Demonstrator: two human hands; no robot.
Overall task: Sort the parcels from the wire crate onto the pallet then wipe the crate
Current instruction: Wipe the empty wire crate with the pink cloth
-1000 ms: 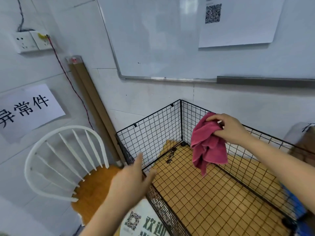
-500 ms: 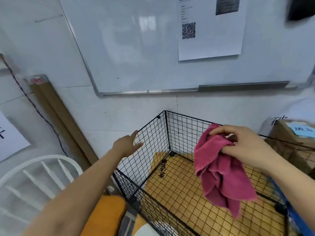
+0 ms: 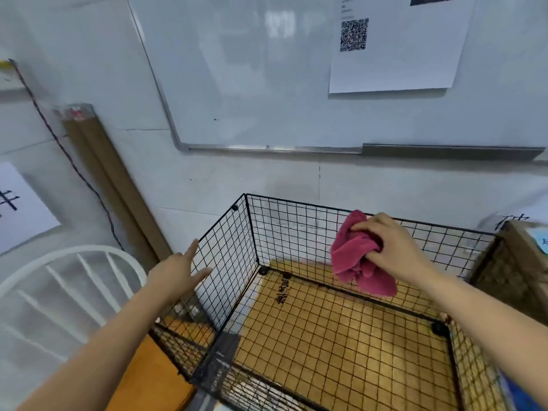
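Now your right hand (image 3: 391, 250) is clenched round a bunched pink cloth (image 3: 355, 259), with the fingers curled over the top of the wad and the thumb tucked under it. The cloth bulges out to the left of your knuckles, and a loose fold hangs below your palm.

Behind that grip runs the far wall of the wire crate (image 3: 296, 229). The cloth sits just under its top rim, but you cannot tell from this angle whether the fabric presses on the mesh. Under the hanging fold lies the crate's mesh floor, with a yellowish surface showing through it and dark printed characters down to the left of the cloth.

Further left of the grip, across the crate's back corner, your left hand (image 3: 175, 274) is spread with straight fingers at the outer side of the left wall. The thumb overlaps the mesh, though contact is unclear.

Beyond that hand stands a white spindle-back chair (image 3: 74, 256), and a long cardboard strip (image 3: 112, 179) leans on the wall above it. To the right of the grip, just outside the crate, sits a cardboard box (image 3: 522, 262). High above your grip hangs a whiteboard (image 3: 267, 69) bearing a paper sheet (image 3: 394, 63) with a QR code.
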